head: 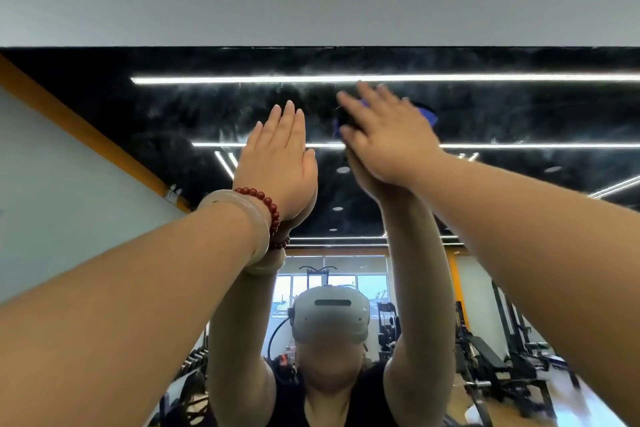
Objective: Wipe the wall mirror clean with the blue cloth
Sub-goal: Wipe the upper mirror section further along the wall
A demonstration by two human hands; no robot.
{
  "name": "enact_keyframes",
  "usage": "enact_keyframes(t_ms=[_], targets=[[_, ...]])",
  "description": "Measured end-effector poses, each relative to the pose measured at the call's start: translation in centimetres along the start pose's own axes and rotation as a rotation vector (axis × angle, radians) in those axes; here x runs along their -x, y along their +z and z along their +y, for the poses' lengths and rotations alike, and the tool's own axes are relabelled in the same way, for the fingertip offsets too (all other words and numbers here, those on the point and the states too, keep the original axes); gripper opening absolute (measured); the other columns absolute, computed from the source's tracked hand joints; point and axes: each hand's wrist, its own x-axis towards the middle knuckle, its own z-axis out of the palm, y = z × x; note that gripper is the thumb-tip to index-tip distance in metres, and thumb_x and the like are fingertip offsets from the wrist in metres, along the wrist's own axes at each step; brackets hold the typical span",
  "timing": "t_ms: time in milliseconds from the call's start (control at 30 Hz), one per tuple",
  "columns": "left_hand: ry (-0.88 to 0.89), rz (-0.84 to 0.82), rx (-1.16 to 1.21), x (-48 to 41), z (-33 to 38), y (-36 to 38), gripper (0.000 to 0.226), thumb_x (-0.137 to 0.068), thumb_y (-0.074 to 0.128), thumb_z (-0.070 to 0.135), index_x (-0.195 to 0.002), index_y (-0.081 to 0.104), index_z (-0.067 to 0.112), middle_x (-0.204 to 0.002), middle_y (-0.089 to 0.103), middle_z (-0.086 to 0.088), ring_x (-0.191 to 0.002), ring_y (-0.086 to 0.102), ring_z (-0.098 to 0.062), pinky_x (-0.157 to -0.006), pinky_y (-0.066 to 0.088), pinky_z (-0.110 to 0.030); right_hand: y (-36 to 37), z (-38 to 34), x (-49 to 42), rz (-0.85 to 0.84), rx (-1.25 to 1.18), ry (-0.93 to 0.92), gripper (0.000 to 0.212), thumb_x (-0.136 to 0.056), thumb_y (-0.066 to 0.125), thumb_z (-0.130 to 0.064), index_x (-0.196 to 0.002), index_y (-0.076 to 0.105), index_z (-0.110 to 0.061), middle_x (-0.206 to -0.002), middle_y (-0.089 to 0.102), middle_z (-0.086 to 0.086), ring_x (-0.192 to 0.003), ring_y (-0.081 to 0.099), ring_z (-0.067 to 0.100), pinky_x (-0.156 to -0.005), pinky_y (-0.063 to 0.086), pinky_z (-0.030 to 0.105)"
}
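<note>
My left grip (277, 163) lies flat and empty on the large streaky glass wall mirror (138, 114). Just right of it, my right grip (388, 142) pins the crumpled blue cloth (427, 114) under straight fingers (369, 99) (only its edges show). The haze (225, 104) stretches sideways along the top, so I'd sweep across.

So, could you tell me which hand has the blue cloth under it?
The right hand: blue cloth peeks out beneath its flat fingers on the mirror. The left hand, wearing bracelets, rests on it with nothing underneath.
</note>
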Motion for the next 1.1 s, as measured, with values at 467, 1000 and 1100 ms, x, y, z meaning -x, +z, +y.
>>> enact_keyframes(t_ms=[467, 1000, 1100], targets=[[0.005, 0.01, -0.014, 0.1, -0.2, 0.4, 0.058, -0.103, 0.02, 0.029, -0.155, 0.002, 0.011, -0.163, -0.005, -0.004, -0.149, -0.007, -0.017, -0.119, -0.006, -0.032, 0.0, 0.7, 1.0, -0.001, -0.047, 0.325, 0.055, -0.102, 0.022, -0.05, -0.155, 0.008, -0.038, -0.164, -0.003, -0.003, -0.15, -0.006, 0.027, -0.12, -0.002, 0.05], [0.009, 0.018, -0.011, 0.3, -0.2, 0.3, 0.057, -0.103, 0.019, 0.03, -0.154, 0.003, 0.011, -0.163, -0.004, -0.005, -0.149, -0.005, -0.017, -0.119, -0.004, -0.033, 1.5, -4.0, 4.6, 0.024, -0.006, 0.127, 0.056, -0.102, 0.025, -0.045, -0.154, 0.004, -0.041, -0.164, -0.006, -0.005, -0.15, -0.007, 0.024, -0.12, -0.003, 0.047], [0.0, 0.014, 0.005, 0.3, -0.2, 0.2, 0.056, -0.103, 0.019, 0.029, -0.154, 0.003, 0.011, -0.163, -0.003, -0.005, -0.149, -0.005, -0.017, -0.12, -0.004, -0.033, 1.9, -4.4, 5.8, 0.009, 0.026, -0.041, 0.057, -0.101, 0.029, -0.045, -0.153, 0.007, -0.042, -0.164, -0.002, -0.007, -0.15, -0.003, 0.023, -0.12, -0.001, 0.045]])
